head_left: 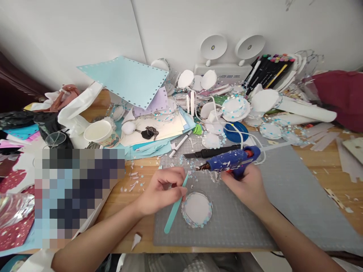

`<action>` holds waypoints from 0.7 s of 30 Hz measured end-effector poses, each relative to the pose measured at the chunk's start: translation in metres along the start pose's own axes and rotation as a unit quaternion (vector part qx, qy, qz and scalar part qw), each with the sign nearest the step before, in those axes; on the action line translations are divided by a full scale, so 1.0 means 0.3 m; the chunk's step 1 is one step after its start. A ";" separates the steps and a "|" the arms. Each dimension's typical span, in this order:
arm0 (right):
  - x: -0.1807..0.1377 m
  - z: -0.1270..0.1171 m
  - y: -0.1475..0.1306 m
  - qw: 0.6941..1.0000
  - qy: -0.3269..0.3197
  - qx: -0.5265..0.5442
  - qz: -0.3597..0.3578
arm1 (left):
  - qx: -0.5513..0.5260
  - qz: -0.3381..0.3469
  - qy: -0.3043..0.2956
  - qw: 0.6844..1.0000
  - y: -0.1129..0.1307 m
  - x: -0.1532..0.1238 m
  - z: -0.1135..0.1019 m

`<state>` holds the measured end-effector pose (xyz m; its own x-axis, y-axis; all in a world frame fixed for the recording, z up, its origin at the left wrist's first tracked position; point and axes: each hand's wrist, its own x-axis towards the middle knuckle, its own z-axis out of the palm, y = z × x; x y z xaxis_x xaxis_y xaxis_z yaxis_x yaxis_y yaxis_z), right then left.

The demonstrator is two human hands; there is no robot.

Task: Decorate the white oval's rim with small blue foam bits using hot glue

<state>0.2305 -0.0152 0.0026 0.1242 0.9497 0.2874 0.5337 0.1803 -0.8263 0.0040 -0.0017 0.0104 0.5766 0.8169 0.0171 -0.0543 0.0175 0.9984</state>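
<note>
My right hand (246, 185) is wrapped round the handle of a blue glue gun (227, 160), whose dark nozzle points left toward my other hand. Pinched in the fingers of my left hand (164, 189) is a pair of turquoise tweezers (174, 215), tip up near the nozzle. A tiny pale piece seems to be at the tweezer tip, too small to make out. Below the two hands a round white disc (197, 209) edged with small blue and white pieces lies flat on the grey cutting mat (238, 223). Neither hand touches the disc.
A black cutter (207, 152) lies behind the glue gun. Paper sheets (124, 81), a paper cup (99, 132), several decorated white discs (235, 108) and a marker box (272, 73) crowd the back. Small scraps litter the mat and wooden table (127, 219). A white cable loops behind the gun.
</note>
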 end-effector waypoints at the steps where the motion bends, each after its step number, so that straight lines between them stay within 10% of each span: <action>1: -0.002 0.000 0.000 1.000 -0.005 -0.009 0.006 | 0.004 0.003 -0.003 1.000 0.003 0.001 0.002; 21: -0.005 -0.002 0.017 0.996 -0.007 -0.085 0.008 | 0.018 0.036 -0.004 0.999 -0.004 0.000 0.000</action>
<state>0.2337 -0.0158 -0.0018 0.1227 0.9559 0.2667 0.6651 0.1203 -0.7370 0.0040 -0.0018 0.0093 0.5788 0.8106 0.0890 -0.0668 -0.0616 0.9959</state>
